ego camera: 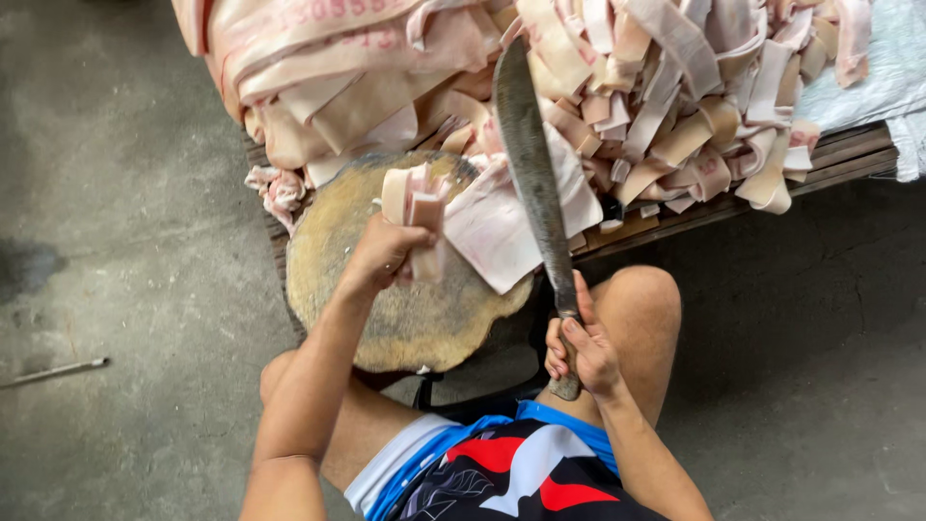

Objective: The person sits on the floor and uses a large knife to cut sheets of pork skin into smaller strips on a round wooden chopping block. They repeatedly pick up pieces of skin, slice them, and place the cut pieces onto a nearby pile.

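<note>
My left hand (383, 253) grips a folded bundle of pale pink pork-skin strips (417, 207) above a round wooden chopping block (405, 318). My right hand (584, 349) is closed around the handle of a long, dark machete (531, 164), whose blade points up and away over the meat. A flat pink slab (492, 232) lies on the block's right side, beside the blade.
A large heap of cut pork-skin strips (675, 96) and wide slabs (328, 68) covers a low wooden pallet (849, 154) behind the block. A white sack (887, 68) lies at the far right. Grey concrete floor surrounds me; a thin metal rod (53, 371) lies at left.
</note>
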